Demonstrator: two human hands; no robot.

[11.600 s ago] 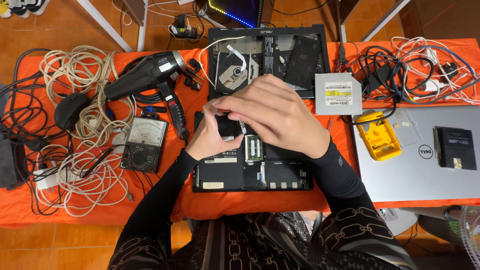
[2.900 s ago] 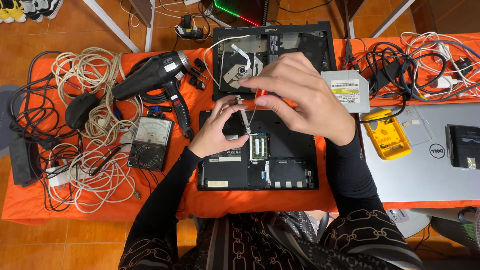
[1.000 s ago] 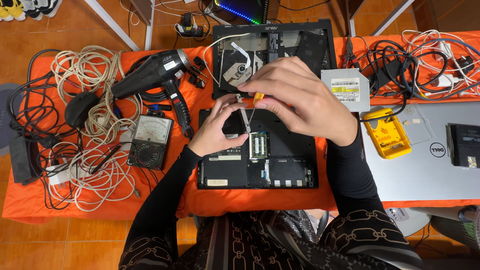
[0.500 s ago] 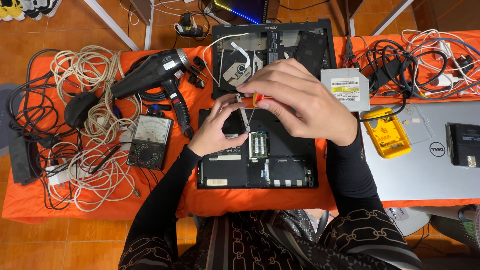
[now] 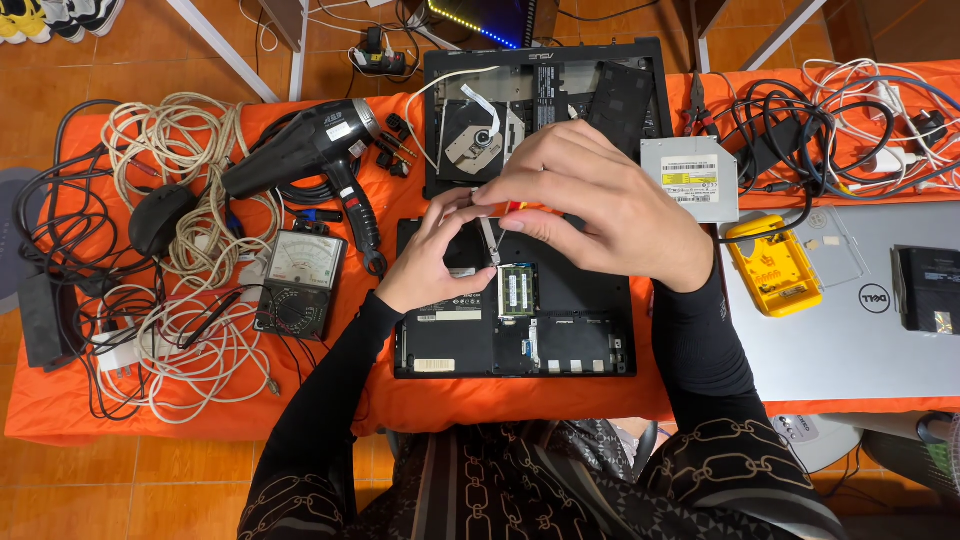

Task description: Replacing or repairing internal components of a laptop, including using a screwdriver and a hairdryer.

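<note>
Two hands meet over the opened laptop (image 5: pixel 515 300) on the orange desk (image 5: pixel 60 400). The right hand (image 5: pixel 600 205) pinches a small screwdriver (image 5: pixel 492 238) tip-down; the left hand (image 5: pixel 440 255) steadies it, fingers curled. The slim, stiff tool looks prone to slipping, so it seems best held at its handle.

Two hands are at work: the left hand (image 5: pixel 435 262) and the right hand (image 5: pixel 600 205), both over one opened black laptop base (image 5: pixel 515 330). One screwdriver (image 5: pixel 492 232) sits between their fingers. One green memory module (image 5: pixel 517 290) shows in the base. A second stripped laptop chassis (image 5: pixel 545 95) lies behind it, and one closed silver laptop (image 5: pixel 850 320) lies to the right, so three laptops in all. There is one black heat gun (image 5: pixel 300 150), one analogue multimeter (image 5: pixel 300 285), one silver optical drive (image 5: pixel 690 178), one yellow case (image 5: pixel 770 265) and one black mouse (image 5: pixel 160 218). The cables are too tangled to count.
</note>
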